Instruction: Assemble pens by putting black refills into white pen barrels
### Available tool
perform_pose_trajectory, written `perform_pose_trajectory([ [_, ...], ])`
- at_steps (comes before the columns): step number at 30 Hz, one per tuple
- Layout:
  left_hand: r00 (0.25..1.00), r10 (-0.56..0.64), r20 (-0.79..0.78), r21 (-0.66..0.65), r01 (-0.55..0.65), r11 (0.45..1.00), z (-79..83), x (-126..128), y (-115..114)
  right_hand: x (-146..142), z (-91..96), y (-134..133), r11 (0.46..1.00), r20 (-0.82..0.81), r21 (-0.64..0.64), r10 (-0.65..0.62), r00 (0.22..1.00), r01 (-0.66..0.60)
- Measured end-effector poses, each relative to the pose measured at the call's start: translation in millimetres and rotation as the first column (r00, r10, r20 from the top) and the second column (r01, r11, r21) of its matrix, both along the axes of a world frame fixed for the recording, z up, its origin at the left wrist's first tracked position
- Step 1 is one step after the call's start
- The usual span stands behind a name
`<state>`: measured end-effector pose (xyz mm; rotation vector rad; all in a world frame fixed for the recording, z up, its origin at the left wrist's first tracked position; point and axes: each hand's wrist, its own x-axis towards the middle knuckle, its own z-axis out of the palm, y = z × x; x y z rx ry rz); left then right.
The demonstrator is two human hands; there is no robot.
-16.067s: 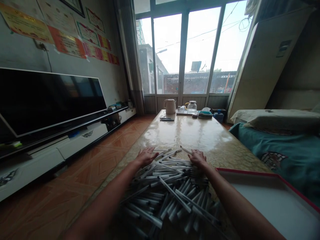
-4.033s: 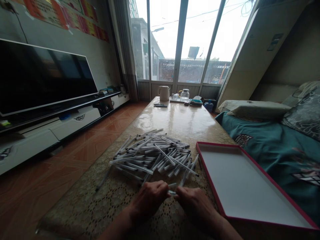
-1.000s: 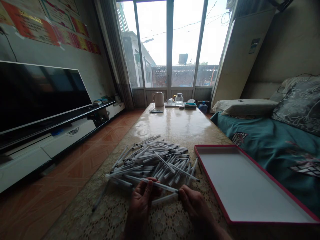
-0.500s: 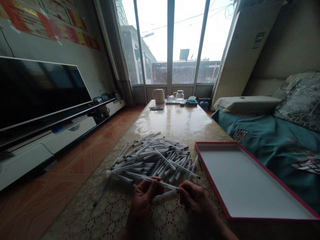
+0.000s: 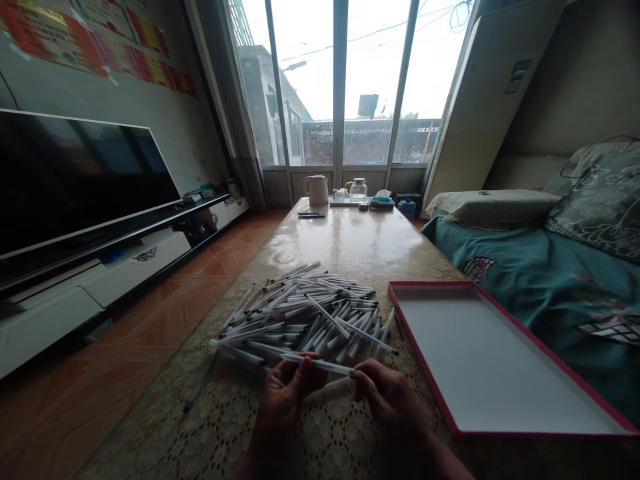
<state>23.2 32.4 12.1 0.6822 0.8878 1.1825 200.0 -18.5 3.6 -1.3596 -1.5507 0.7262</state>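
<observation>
A white pen barrel (image 5: 333,367) lies level between my two hands, just above the patterned table. My left hand (image 5: 287,390) pinches it near its left part, thumb on top. At its right end, my right hand (image 5: 383,387) closes its fingertips on the dark tip; what exactly sits in those fingertips is hidden. Beyond my hands spreads a loose pile of white pens (image 5: 300,310) with dark ends, pointing many ways. Another white pen (image 5: 327,388) rests on the table under the held one, partly covered by my hands.
To the right lies a shallow white tray with a red rim (image 5: 425,360). A dark-ended pen (image 5: 200,383) lies apart at the left. A beige jug (image 5: 317,191), a glass pot (image 5: 358,191) and a tissue pack (image 5: 382,201) stand at the table's far end. A sofa (image 5: 525,267) flanks the right side.
Both hands keep hold of the same pen in almost the same place. The whole view has shifted slightly; the pile and tray look unchanged.
</observation>
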Motion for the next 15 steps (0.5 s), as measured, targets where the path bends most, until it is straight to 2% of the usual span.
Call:
perform_pose_trajectory([
  [6, 0.999, 0.012, -0.043, 0.022, -0.011, 1.000, 0.2, 2.2, -2.0, 0.8, -3.2, 1.4, 0.998, 0.005, 0.035, 0.052, 0.999, -0.052],
  [11, 0.999, 0.007, -0.031, -0.013, -0.007, 1.000, 3.6, 2.8, -3.2, 1.4, -1.7, -1.3, 1.000, 0.002, 0.006, -0.009, 1.000, 0.009],
  [15, 1.000, 0.007, -0.024, -0.016, -0.007, 1.000, 2.9, 3.0, -2.8, 0.5, 0.2, -3.3, 0.998, 0.007, 0.050, -0.035, 0.999, 0.035],
])
